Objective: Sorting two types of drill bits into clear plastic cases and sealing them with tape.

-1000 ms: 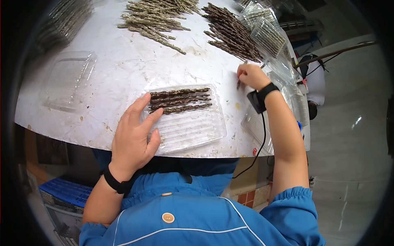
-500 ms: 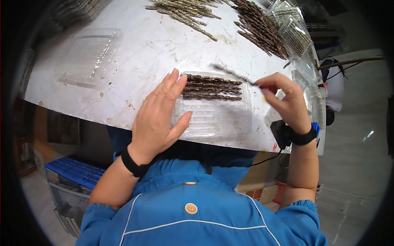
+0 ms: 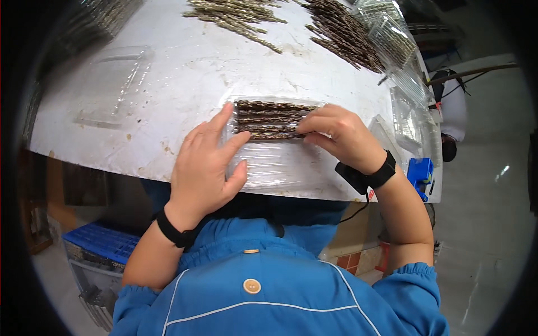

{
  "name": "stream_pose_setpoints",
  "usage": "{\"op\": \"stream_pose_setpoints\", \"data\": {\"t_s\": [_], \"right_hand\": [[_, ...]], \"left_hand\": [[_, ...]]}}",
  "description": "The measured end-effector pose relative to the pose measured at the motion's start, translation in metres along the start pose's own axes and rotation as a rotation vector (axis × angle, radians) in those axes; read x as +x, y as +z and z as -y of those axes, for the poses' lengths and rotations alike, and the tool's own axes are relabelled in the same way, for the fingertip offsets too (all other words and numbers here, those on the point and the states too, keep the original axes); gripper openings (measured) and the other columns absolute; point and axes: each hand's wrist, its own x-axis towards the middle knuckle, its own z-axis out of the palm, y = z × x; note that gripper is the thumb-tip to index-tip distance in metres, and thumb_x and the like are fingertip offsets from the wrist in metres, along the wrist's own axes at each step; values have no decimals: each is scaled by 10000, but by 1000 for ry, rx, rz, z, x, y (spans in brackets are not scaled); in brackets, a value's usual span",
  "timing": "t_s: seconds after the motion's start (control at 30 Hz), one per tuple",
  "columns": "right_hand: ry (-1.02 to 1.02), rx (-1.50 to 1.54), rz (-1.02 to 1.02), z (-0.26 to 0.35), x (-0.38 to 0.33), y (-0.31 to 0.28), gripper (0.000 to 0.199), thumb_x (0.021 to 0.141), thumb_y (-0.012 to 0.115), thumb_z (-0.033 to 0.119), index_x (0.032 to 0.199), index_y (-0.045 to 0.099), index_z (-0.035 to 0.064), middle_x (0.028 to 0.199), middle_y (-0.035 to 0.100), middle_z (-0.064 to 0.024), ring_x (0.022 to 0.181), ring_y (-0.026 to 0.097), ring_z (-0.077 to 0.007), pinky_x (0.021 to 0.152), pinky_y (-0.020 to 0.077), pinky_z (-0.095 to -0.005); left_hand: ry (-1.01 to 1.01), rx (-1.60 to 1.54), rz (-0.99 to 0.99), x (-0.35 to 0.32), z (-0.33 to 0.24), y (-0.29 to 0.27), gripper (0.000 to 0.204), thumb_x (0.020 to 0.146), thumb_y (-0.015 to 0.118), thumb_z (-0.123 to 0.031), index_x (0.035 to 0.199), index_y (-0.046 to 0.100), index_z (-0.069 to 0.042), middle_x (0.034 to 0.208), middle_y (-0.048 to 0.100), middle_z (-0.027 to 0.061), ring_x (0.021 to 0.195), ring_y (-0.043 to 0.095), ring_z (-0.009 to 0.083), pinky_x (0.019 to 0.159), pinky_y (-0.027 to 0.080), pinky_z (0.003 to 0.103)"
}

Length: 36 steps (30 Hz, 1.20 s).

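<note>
A ribbed clear plastic tray (image 3: 269, 171) lies in front of me. Several dark brown, shiny, knobbly strands (image 3: 268, 112), which look like strung beads, fill the grooves in its far half; bare grooves show in the near half. My left hand (image 3: 204, 162) rests along the tray's left edge, fingers spread, fingertips by the strands' left ends. With my right hand (image 3: 336, 134) I pinch the right end of the nearest dark brown strand (image 3: 272, 136), which lies level with the others. My fingers cover the right ends of the strands.
Beyond the tray lie a pile of pale gold strands (image 3: 235, 19) and a dark brown pile (image 3: 344, 36). Clear packs (image 3: 392, 45) and trays (image 3: 406, 120) crowd the right edge, near a blue object (image 3: 420, 173). Another clear tray (image 3: 112, 84) sits at left on the white table (image 3: 185, 73).
My right hand has moved left and down, bringing the strand it held in the air into the tray beside the others. My left hand has shifted slightly left, still spread.
</note>
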Motion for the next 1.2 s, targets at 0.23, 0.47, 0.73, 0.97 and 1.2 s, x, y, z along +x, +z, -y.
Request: {"op": "stream_pose_setpoints", "data": {"t_s": [0.23, 0.47, 0.73, 0.97, 1.2], "right_hand": [[159, -100, -22, -9, -10, -32, 55, 742, 760, 92, 787, 729, 90, 772, 631, -45, 810, 562, -255, 730, 470, -369], [155, -84, 0, -16, -4, -28, 75, 754, 757, 140, 772, 733, 71, 761, 638, -67, 793, 563, -260, 744, 477, -371], [283, 90, -110, -11, 87, -116, 177, 883, 711, 159, 864, 714, -17, 648, 635, -43, 579, 515, -55, 527, 410, -240], [321, -245, 47, -80, 201, -19, 441, 815, 737, 418, 953, 701, 0, 916, 708, -186, 846, 669, -344, 765, 525, -418], [460, -380, 101, -75, 245, 34, 398, 865, 680, 398, 949, 657, 10, 957, 683, -193, 937, 659, -346, 830, 514, -439]], "left_hand": [[-12, 11, 6, 1, 0, -1, 429, 771, 599, -204, 1178, 647, -76, 1489, 421, 201, 1248, 486, 388, 1062, 362, 460], [-2, 25, 20, 4, 0, 1, 442, 774, 592, -204, 1195, 634, -76, 1490, 417, 201, 1258, 477, 389, 1060, 362, 465], [-8, -11, 5, 5, 0, -1, 504, 760, 600, -168, 1254, 605, -69, 1478, 400, 251, 1352, 399, 427, 1086, 340, 500], [9, -30, -9, 4, 4, -3, 481, 755, 612, -173, 1223, 627, -66, 1466, 392, 278, 1305, 435, 429, 1066, 359, 496], [-23, -65, 6, 3, 5, -4, 453, 749, 628, -235, 1175, 663, -86, 1443, 440, 255, 1293, 468, 377, 1070, 361, 470]]}}
